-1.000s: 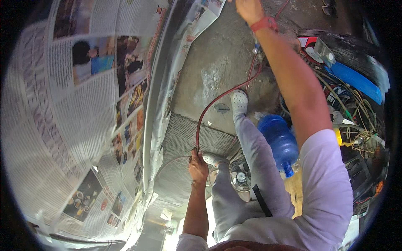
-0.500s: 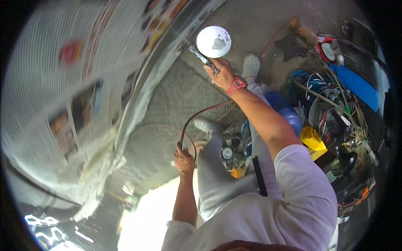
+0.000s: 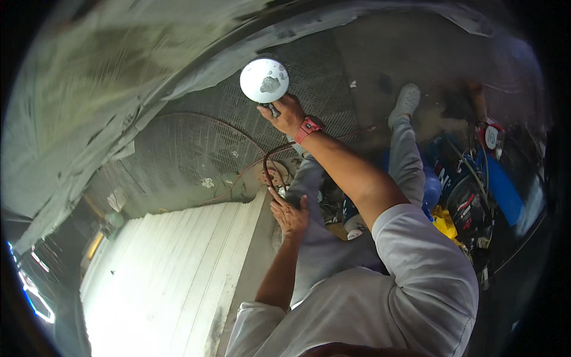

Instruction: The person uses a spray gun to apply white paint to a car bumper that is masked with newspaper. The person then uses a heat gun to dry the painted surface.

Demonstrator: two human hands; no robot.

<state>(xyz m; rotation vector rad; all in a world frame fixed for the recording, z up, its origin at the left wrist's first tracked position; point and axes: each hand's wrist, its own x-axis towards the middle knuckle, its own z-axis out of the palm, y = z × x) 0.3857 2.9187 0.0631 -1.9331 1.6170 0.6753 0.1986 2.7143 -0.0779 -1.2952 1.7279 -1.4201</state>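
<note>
So the right hand [image 3: 289,114] is stretched way out in front, arm nearly straight, red wristband [image 3: 309,126] showing at the wrist, and its fingers are clenched around the short handle of a tool with a round white disc [image 3: 264,80] on top. The disc sits just above the fingers, facing the camera, with a grey smear of stuff on it, right up near the grey mesh-textured panel [image 3: 196,149] behind. The left hand [image 3: 290,215] is lower and closer in, elbow bent, palm down and fingers spread flat, released rather than gripping, resting on the edge of a pale ledge [image 3: 253,256]. A thin dark red hose [image 3: 269,166] loops between the two hands, its lower end just above the left fingers; can't tell if it actually touches them. Off beyond the right arm there's a blurry heap of tools and cables [image 3: 476,196] on the floor.
</note>
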